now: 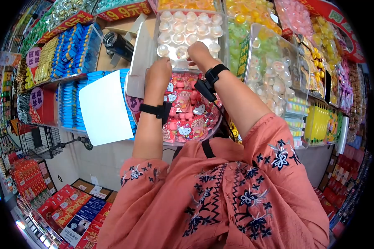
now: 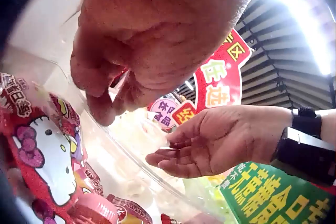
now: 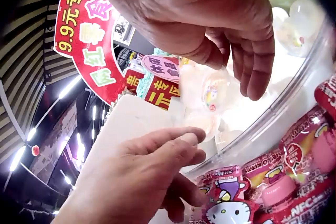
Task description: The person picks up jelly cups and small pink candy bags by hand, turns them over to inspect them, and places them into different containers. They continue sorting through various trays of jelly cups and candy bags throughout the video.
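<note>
Rows of clear-white jelly cups fill the far part of a clear bin. My right hand hangs over the front cups with its fingers bent loosely downward. In the right wrist view, a jelly cup shows just beside its fingers. My left hand hovers at the bin's front left corner, thumb and index finger close together, and no object shows between them. Red Hello Kitty packs with pink caps lie in a rounded tub below both wrists.
A white panel stands left of the bin, near a dark bottle. A blank white sheet lies over blue packs. Right of the bin, a tilted clear box holds round cups. A shopping cart stands at left.
</note>
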A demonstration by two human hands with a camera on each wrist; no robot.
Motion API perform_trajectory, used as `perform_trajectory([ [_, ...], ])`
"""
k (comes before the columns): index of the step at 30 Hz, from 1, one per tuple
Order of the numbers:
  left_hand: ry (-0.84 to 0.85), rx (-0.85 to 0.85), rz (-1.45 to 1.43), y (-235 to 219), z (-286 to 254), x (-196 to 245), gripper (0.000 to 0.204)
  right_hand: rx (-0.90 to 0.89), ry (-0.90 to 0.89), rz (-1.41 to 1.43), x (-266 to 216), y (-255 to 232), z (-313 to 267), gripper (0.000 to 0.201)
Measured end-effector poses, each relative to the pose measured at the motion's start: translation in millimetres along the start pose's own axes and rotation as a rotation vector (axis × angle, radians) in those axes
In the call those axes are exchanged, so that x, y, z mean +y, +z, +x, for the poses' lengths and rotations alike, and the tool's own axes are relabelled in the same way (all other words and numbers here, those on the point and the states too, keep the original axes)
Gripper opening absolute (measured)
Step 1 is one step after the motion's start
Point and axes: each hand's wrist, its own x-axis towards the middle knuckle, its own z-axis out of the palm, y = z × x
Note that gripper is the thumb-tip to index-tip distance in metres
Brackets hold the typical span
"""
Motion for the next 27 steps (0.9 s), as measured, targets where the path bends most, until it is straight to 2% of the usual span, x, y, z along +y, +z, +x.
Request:
perform_trajectory([
  [1, -0.035, -0.111, 0.038, 0, 2, 2, 0.037, -0.007, 0.003, 0.011, 1, 0, 1, 0.021],
  [4, 0.011, -0.136, 0.133, 10, 5, -1, 0.039, 0.003, -0.011, 0.075, 0, -3, -6, 0.021],
  [7, 0.074, -0.108, 0.186, 18, 7, -4, 0.028, 0.007, -0.01, 0.077, 0, -3, -5, 0.021],
  [13, 0.125, -0.048, 0.179, 24, -2, 3, 0.025, 0.017, 0.013, 0.075, 3, -1, -2, 0.023],
  [16, 0.113, -0.071, 0.217, 22, -3, 8, 0.025, 0.036, 0.039, 0.053, 5, -2, -1, 0.024],
  [20, 0.095, -0.123, 0.185, 15, -6, 11, 0.033, 0.06, -0.163, -0.18, 53, 7, 58, 0.019],
  [24, 0.093, -0.123, 0.184, 15, -8, 10, 0.032, 0.085, -0.419, -0.191, 82, 13, 83, 0.021],
  [26, 0.093, -0.117, 0.181, 15, -9, 9, 0.032, 0.099, -0.319, -0.101, 66, 14, 65, 0.02],
  [27, 0.093, -0.11, 0.176, 16, -10, 7, 0.032, 0.089, -0.153, -0.02, 32, 10, 28, 0.02],
])
